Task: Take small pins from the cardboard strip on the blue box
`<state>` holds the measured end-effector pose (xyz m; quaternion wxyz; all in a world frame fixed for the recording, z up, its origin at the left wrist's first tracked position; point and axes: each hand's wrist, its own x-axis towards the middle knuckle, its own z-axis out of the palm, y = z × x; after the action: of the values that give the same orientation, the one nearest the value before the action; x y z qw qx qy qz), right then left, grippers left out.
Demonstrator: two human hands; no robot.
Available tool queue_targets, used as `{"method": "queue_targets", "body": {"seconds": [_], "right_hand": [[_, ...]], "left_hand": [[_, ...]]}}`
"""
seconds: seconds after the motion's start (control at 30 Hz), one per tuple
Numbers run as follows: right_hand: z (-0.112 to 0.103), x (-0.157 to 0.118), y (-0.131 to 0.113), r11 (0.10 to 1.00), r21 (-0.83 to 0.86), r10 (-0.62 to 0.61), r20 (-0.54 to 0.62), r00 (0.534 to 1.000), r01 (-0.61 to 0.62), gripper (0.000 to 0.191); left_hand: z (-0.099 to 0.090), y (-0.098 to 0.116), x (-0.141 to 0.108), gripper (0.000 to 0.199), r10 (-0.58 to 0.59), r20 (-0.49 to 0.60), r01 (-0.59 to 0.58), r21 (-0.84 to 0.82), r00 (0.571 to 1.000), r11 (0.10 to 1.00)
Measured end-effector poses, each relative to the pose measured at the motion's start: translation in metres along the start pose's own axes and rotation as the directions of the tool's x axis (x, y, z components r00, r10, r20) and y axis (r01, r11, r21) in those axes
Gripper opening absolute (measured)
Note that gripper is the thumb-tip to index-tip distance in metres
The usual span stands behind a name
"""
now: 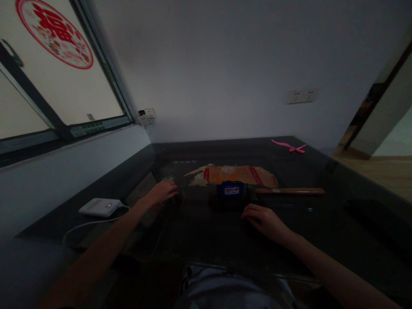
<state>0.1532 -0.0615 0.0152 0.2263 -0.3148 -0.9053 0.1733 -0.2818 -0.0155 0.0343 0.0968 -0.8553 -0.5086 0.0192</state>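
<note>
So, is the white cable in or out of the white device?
In, it seems: the white cable meets the right end of the white device, with no visible gap.

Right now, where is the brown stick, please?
In the head view, the brown stick lies right of centre on the dark table, beyond the right hand and just right of the blue object.
</note>
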Motion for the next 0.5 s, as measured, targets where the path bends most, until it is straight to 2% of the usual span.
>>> {"method": "queue_targets", "body": {"seconds": [0.1, 0.2, 0.33, 0.5], "right_hand": [[0.0, 0.0, 0.001, 1.0, -0.003, -0.001, 0.006, 1.0, 0.001, 0.028], [0.001, 0.0, 0.002, 1.0, -0.003, 0.003, 0.008, 1.0, -0.003, 0.027], [0.002, 0.0, 0.003, 1.0, 0.012, -0.002, -0.001, 1.0, 0.002, 0.027], [0.001, 0.0, 0.0, 1.0, -0.001, -0.006, 0.0, 1.0, 0.006, 0.026]], "left_hand": [[0.004, 0.014, -0.001, 0.027, -0.077, -0.069, 0.067, -0.137, 0.995, 0.988], [0.012, 0.027, 0.0, 0.034, -0.153, -0.088, 0.13, -0.223, 0.984, 0.966], [0.021, 0.032, 0.0, 0.038, -0.198, -0.073, 0.174, -0.248, 0.978, 0.953], [0.022, 0.033, 0.0, 0.035, -0.198, -0.049, 0.179, -0.251, 0.979, 0.951]]}}
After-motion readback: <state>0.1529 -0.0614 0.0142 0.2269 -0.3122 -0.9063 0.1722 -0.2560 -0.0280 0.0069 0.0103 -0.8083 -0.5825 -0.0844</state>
